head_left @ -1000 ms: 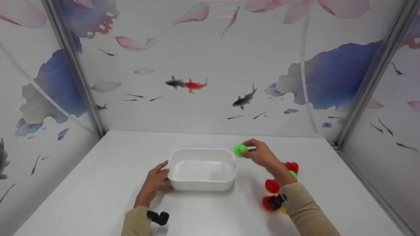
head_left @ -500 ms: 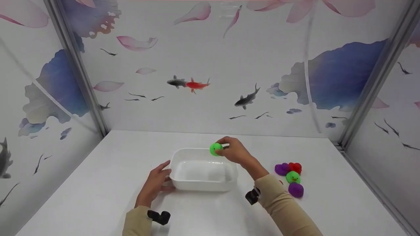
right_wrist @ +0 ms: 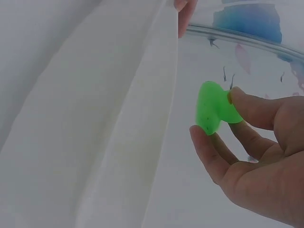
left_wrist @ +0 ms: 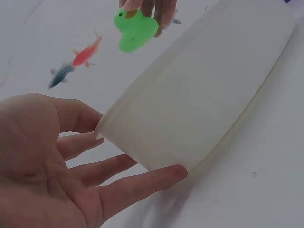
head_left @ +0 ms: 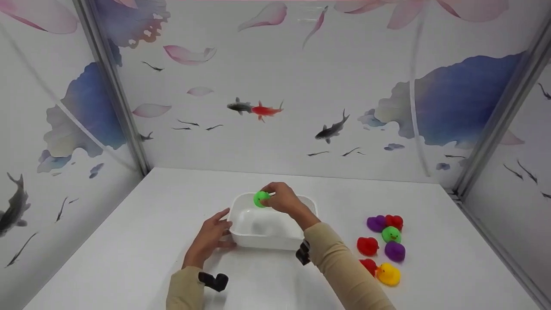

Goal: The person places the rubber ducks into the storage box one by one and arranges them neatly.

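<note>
A green duck (head_left: pixel 260 199) is pinched between the thumb and fingers of a person's right hand (head_left: pixel 284 199), held up over the far left part of a white basin (head_left: pixel 267 242). The left-wrist view shows the toy's orange beak and dark eye, its body apart from the basin's rim. The left hand (head_left: pixel 211 234) is unclenched at the basin's left end, fingers spread, with tips touching the rim and outer wall. Tan sleeves (head_left: pixel 344 269) cover both arms, a black device (head_left: pixel 214 281) at each cuff.

On the white bench (head_left: pixel 129 241), well to the right of the basin, sit seven more toys. A purple toy (head_left: pixel 377 223) and a red toy (head_left: pixel 394 222) sit side by side at the back of the group, with a second green duck (head_left: pixel 391 235) just in front. A red duck (head_left: pixel 368 246) rests nearer the basin than a second purple toy (head_left: pixel 395 251). To the basin's front right, a yellow duck (head_left: pixel 388 274) sits close against another red piece (head_left: pixel 368 267), partly hidden by the right sleeve. Beyond the basin, a pale wall (head_left: pixel 275 150) carries painted fish (head_left: pixel 267 111), pink petals (head_left: pixel 189 55) and broad blue shapes (head_left: pixel 456 99).
</note>
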Available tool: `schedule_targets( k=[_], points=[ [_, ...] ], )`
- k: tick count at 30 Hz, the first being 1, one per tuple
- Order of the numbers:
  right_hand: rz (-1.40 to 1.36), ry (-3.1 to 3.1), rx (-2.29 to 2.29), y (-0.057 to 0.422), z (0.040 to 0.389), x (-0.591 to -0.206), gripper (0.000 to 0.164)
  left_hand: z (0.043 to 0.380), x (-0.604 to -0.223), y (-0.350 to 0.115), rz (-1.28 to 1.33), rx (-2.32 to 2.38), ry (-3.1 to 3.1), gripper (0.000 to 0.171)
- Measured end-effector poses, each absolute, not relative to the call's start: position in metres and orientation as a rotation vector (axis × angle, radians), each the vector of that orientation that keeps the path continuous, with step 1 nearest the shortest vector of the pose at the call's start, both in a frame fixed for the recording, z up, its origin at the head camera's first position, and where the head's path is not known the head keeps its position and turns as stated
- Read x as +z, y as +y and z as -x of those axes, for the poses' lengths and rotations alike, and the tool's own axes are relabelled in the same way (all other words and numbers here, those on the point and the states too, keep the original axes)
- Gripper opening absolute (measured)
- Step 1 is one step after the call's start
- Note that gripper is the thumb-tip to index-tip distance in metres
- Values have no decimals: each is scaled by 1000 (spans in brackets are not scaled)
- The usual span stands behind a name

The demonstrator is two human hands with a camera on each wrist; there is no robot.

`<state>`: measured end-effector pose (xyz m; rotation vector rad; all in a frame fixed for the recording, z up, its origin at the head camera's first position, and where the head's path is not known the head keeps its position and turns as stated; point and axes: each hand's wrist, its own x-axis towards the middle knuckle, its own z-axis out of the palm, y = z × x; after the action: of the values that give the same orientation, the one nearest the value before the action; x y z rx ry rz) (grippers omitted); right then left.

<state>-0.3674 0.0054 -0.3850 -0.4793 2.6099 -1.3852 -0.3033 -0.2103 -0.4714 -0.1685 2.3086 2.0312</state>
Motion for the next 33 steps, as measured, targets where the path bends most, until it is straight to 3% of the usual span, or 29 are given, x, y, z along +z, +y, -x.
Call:
schedule_targets(
  k=[13,22,33],
  points=[
    [325,2674,-1342,-31,389,-418,33,307,-469,-211,194,2064,2255,56],
    [367,2727,-1217,-38,395,-437,29,307,-471,-207,140,2039,2258,57],
    [348,2708,-1166,-46,395,-441,30,303,-471,-212,149,2012,2272,57]
  ],
)
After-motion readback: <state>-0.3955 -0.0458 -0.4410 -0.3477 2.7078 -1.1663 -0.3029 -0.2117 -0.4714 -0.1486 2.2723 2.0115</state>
